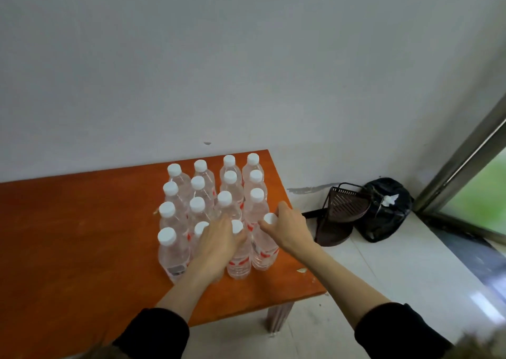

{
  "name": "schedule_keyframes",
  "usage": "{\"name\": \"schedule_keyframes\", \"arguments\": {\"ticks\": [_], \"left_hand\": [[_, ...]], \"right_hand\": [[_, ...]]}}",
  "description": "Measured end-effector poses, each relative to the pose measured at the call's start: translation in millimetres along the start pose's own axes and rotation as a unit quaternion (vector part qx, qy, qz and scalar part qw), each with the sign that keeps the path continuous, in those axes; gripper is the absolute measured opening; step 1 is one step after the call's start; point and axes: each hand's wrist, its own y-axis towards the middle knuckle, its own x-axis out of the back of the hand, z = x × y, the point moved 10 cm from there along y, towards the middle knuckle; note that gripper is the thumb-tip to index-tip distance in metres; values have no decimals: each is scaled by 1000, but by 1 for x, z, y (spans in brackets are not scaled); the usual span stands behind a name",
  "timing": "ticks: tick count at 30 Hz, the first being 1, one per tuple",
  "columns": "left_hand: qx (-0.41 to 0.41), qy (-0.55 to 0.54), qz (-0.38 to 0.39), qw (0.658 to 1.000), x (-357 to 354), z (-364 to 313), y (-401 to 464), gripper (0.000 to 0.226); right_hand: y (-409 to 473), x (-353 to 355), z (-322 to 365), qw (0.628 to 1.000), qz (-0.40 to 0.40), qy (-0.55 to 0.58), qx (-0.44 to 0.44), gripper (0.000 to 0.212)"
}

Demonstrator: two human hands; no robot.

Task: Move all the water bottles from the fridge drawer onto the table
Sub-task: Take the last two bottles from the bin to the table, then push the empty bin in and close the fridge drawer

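Note:
Several clear water bottles [198,191] with white caps and red labels stand upright in tight rows on the right end of an orange wooden table [82,235]. My left hand [219,242] is wrapped around the neck of a front-row bottle [238,260]. My right hand [290,228] grips the neck of the front-right bottle [264,252], just below its cap. Both of these bottles stand on the table. The fridge drawer is out of view.
The table's right edge and front corner lie close to the bottles, with one leg [279,317] below. On the pale floor to the right sit a dark slatted rack [342,211] and a black bag [386,211]. A window frame [465,161] rises at far right.

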Motion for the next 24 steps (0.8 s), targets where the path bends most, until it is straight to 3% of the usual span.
{"name": "schedule_keyframes", "arguments": {"ticks": [7, 12, 15, 18, 24], "left_hand": [[-6, -1, 30, 1000, -4, 8, 9, 15], [-82, 87, 5, 993, 18, -18, 8, 24], [-152, 74, -16, 986, 27, -59, 1, 35], [-203, 66, 17, 977, 10, -101, -12, 49], [-401, 121, 68, 906, -54, -220, -95, 66]], "right_hand": [[8, -16, 1, 999, 23, 41, -26, 33], [-8, -8, 5, 996, 63, 55, -25, 45], [-24, 20, -8, 998, 17, 57, -25, 55], [-54, 66, -33, 998, -52, 16, -13, 63], [-174, 164, -122, 968, -173, -169, -72, 77]]}}
